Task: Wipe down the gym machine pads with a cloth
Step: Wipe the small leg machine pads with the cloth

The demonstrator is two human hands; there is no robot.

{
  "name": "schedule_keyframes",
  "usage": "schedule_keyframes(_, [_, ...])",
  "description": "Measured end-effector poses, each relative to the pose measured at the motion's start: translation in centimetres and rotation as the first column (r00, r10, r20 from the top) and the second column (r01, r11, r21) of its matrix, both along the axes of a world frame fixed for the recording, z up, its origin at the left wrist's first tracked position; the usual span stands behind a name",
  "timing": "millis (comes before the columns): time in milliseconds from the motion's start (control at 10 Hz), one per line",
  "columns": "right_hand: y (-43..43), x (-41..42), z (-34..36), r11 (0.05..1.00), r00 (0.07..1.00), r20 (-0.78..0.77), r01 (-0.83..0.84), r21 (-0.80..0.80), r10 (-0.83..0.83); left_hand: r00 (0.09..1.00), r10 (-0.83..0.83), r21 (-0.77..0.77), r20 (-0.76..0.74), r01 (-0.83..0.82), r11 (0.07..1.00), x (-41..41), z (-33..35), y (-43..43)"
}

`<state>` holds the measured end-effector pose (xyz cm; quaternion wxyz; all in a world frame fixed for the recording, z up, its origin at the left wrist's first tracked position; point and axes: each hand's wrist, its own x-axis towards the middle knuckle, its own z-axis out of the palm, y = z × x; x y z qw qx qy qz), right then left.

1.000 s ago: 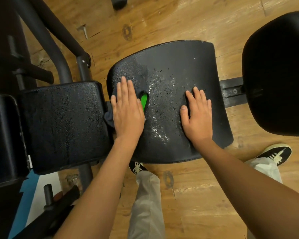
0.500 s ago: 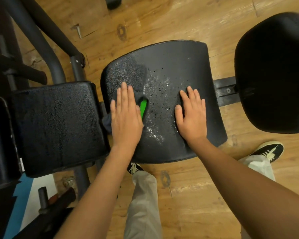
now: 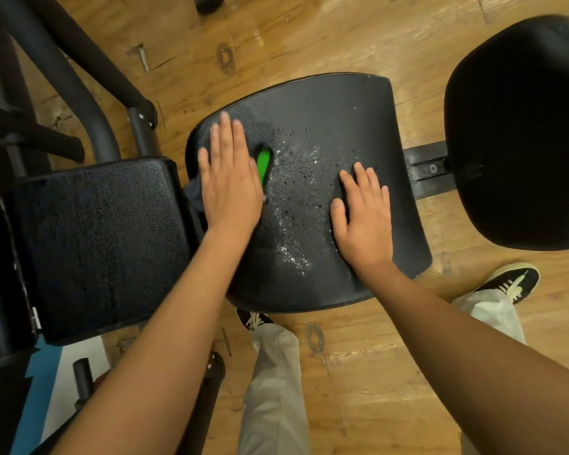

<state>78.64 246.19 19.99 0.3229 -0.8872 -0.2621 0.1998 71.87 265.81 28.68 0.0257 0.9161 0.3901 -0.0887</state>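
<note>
1. Pushed forward since a second back: left hand (image 3: 229,178) with the cloth (image 3: 262,164) under it, from mid-way up the centre pad (image 3: 326,113) toward its far left corner. Right hand hardly shifted on the pad.
2. Far left: rectangular pad (image 3: 96,244), grainy, with a faint sheen. Cannot tell whether wiped yet.
3. Left hand laid flat, fingers straight and close together, pressing the cloth onto the left part of the centre pad. No curl, no pinch. Cloth dark, with a green patch showing at the hand's right edge and a dark fold hanging off the pad's left edge.
4. Just beyond the left fingertips: a duller grey patch on the pad, judged already passed over.
5. Between the hands: band of spray droplets (image 3: 293,208) down the middle of the centre pad, not yet wiped.
6. Right hand (image 3: 363,218) palm down on the right part of the centre pad, fingers relaxed and slightly spread, holding nothing. Judged a brace.
7. Far right: rounded pad (image 3: 519,133), dark, edges blurred, no droplets made out. State unknown.
8. Progress, as a judgement: early. Left strip of the centre pad under way, with the droplet band and right side left. After that, probably the two outer pads.
</note>
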Motion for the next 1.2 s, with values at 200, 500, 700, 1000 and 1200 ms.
schedule_keyframes(200, [0.0,0.1,0.0,1.0,1.0,-0.008,-0.003,-0.004,0.003,1.0,-0.017,0.008,0.012,0.017,1.0,-0.3,0.0,-0.2])
schedule_keyframes(500, [0.0,0.2,0.1,1.0,1.0,-0.011,-0.01,-0.006,0.01,0.994,-0.028,-0.047,-0.105,0.023,0.999,-12.5,0.9,-12.3])
schedule_keyframes(700, [0.0,0.1,0.2,1.0,1.0,-0.005,-0.001,0.004,0.001,0.992,-0.069,-0.037,-0.106,0.066,0.997,-9.8,0.6,-8.6])
schedule_keyframes(1000, [-0.1,0.1,0.1,1.0,1.0,-0.002,-0.002,0.001,0.002,1.0,-0.013,0.033,-0.009,0.013,0.999,1.0,-0.3,0.9])
schedule_keyframes(1200, [0.0,0.2,0.1,1.0,1.0,-0.003,-0.001,0.002,0.001,1.0,-0.016,0.03,-0.009,0.016,0.999,-1.6,-0.5,-2.1])
